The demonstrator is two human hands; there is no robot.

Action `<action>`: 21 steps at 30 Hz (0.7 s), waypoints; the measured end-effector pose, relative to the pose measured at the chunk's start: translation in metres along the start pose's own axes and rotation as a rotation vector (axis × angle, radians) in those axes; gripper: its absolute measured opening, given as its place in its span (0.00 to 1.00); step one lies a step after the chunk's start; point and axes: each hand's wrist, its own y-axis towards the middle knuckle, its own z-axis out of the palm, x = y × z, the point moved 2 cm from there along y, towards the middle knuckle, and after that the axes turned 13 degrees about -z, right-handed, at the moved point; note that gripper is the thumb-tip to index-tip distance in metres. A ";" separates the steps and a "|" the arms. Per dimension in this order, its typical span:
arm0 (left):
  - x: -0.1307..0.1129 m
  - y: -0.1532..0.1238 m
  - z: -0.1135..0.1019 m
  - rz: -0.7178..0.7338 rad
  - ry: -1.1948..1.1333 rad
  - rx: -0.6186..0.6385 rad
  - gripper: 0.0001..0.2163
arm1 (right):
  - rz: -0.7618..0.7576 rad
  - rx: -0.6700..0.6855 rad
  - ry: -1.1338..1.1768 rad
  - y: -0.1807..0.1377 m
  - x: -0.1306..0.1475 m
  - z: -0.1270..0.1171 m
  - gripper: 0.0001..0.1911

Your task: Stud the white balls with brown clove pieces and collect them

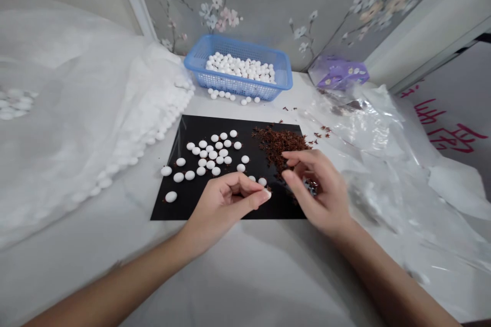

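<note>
In the head view, a white desk (238, 271) is shown, with a black sheet (209, 125) laid flat upon it. By the left hand (218, 202), held over the near part of the sheet, thumb and forefinger are pressed together, and what seems to be a white ball is pinched at their tips, mostly hidden. The right hand (326, 194) is raised over the near right part of the sheet; its thumb and forefinger are parted by a narrow gap, and nothing can be made out between them. The two hands are set apart.

White balls (213, 155) are scattered over the left and middle of the sheet, the densest group being placed beyond the left hand. Small brown bits are seen beside several of them. On the far right of the sheet, brown pieces (278, 143) are heaped, partly covered from sight by the right hand, and a few are strewn on the desk farther right. A shiny item (310, 185) is half hidden under the right hand.

Beyond the sheet, a blue basket (215, 80) is partly filled with more white balls, and several others are lined along its near side. On the left, sheer white material (95, 97) is heaped; on the right, clear plastic (376, 117) is spread near a purple package (337, 74).
</note>
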 end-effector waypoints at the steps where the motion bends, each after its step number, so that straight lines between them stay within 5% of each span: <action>1: 0.000 -0.001 -0.001 0.045 0.091 -0.027 0.07 | 0.009 0.010 -0.086 0.001 -0.006 -0.001 0.11; 9: -0.004 -0.006 -0.009 0.464 0.941 -0.288 0.07 | -0.136 0.299 -0.403 -0.001 -0.026 0.010 0.14; 21: -0.030 0.001 -0.021 0.550 1.018 -0.483 0.07 | -0.059 0.215 -0.437 -0.003 -0.023 0.011 0.07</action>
